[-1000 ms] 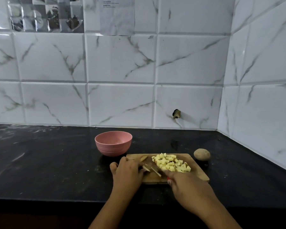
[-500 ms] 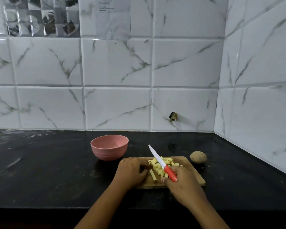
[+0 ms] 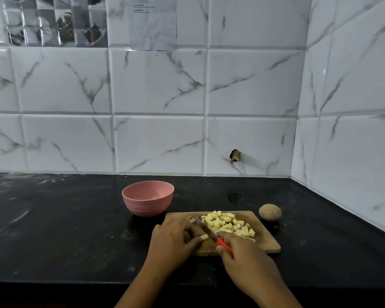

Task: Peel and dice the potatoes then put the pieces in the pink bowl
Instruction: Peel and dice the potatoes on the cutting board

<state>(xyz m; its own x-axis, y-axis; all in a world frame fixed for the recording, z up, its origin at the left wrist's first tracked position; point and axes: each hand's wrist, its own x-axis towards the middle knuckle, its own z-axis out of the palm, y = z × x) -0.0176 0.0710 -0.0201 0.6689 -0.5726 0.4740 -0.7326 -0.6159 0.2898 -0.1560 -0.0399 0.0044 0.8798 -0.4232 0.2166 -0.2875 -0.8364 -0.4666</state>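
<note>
On the cutting board (image 3: 262, 238), the left hand (image 3: 176, 238) pinched a potato strip (image 3: 203, 237) at nine o'clock of the red-handled knife (image 3: 223, 244), which the right hand (image 3: 247, 256) clenched.

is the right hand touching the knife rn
Touching: the head view shows the right hand with its fingers wrapped round the red handle of the knife.
</note>
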